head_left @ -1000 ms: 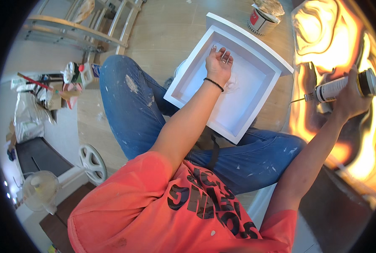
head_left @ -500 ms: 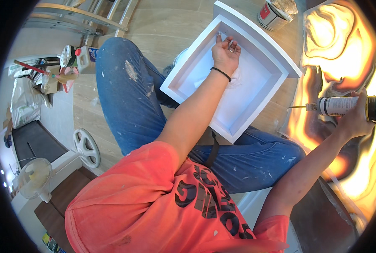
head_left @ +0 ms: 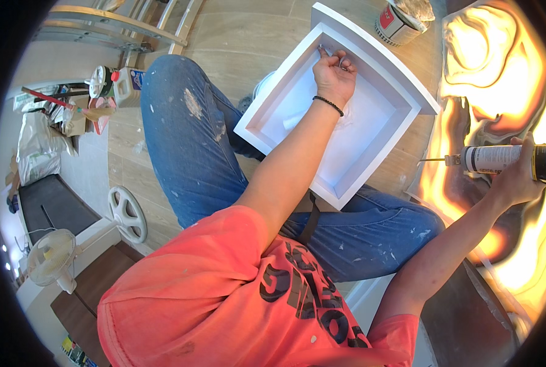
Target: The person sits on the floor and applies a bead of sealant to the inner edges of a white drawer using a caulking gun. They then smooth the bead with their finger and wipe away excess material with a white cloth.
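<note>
My left hand (head_left: 336, 78) is inside the white drawer (head_left: 377, 153), palm up, one finger reaching to the upper left inner corner and the others curled but apart. It wears a ring and appears to hold nothing. The drawer sits between my jeans-clad legs (head_left: 187, 140). My right hand (head_left: 516, 171) grips a cylindrical cartridge or can (head_left: 487, 158) with a thin rod at its left end, held level over a shiny reflective sheet (head_left: 456, 202) at the right.
A labelled bucket (head_left: 398, 27) stands beyond the drawer. Ladders (head_left: 114, 33) lie upper left, near jugs (head_left: 128, 88), bags (head_left: 37, 140) and a broom (head_left: 98, 113). A white wheel-shaped piece (head_left: 127, 214) and a small fan (head_left: 51, 255) are lower left.
My left hand has reached further up into the drawer's corner, with fingers more curled. My right hand and the cartridge have dropped lower in view and levelled out. The surroundings shifted slightly with the camera.
</note>
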`<act>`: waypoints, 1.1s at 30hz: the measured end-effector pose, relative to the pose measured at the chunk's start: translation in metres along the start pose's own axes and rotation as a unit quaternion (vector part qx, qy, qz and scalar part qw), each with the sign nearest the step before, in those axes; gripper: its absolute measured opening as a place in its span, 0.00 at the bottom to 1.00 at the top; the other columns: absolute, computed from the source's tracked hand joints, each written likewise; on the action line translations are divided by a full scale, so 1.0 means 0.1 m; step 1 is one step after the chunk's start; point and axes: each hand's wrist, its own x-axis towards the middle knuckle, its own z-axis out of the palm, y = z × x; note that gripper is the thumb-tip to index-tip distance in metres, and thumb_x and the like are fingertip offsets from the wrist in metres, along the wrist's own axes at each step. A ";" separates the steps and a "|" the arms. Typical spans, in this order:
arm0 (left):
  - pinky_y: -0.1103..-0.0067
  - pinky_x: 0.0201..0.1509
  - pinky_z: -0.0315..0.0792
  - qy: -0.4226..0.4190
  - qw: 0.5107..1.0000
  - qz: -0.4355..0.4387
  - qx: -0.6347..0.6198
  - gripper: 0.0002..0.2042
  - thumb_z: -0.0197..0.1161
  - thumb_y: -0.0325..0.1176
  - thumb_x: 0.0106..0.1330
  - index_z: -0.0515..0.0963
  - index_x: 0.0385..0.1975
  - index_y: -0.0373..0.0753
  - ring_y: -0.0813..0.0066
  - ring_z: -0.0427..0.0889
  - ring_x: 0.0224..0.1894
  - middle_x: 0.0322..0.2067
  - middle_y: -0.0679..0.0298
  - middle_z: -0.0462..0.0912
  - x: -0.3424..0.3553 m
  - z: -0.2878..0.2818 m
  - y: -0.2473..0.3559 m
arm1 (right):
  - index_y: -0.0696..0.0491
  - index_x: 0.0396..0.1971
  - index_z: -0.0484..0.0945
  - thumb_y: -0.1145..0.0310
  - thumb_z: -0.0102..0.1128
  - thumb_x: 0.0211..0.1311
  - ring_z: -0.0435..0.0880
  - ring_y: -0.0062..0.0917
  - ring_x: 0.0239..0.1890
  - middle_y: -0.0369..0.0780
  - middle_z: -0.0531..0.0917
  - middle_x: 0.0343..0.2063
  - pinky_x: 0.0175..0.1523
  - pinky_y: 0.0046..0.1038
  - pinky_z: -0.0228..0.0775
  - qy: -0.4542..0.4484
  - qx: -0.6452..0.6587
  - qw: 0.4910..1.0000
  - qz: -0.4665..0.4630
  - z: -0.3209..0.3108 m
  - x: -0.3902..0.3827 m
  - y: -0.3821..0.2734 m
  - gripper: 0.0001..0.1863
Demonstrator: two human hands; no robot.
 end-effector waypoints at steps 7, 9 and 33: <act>0.77 0.29 0.66 -0.010 1.000 -0.017 -0.025 0.26 0.49 0.24 0.62 0.65 0.60 0.57 0.75 0.71 0.26 0.33 0.67 0.79 0.00 0.09 0.05 | 0.63 0.38 0.78 0.71 0.75 0.56 0.86 0.25 0.28 0.44 0.87 0.28 0.38 0.29 0.83 0.003 0.003 1.000 -0.006 0.00 0.01 0.02 0.16; 0.77 0.27 0.65 -0.020 0.999 -0.025 -0.021 0.19 0.49 0.23 0.62 0.66 0.50 0.53 0.74 0.71 0.25 0.33 0.66 0.79 0.02 0.11 0.08 | 0.63 0.39 0.78 0.70 0.75 0.56 0.86 0.25 0.28 0.43 0.87 0.28 0.38 0.29 0.83 0.002 -0.002 1.000 -0.007 0.01 0.02 0.03 0.17; 0.81 0.25 0.63 0.049 0.997 -0.005 0.052 0.42 0.46 0.26 0.60 0.49 0.78 0.60 0.77 0.69 0.26 0.32 0.68 0.74 -0.16 -0.02 0.12 | 0.63 0.39 0.78 0.70 0.75 0.57 0.86 0.25 0.28 0.43 0.86 0.28 0.38 0.29 0.82 -0.001 -0.009 1.000 0.000 0.01 -0.02 -0.05 0.17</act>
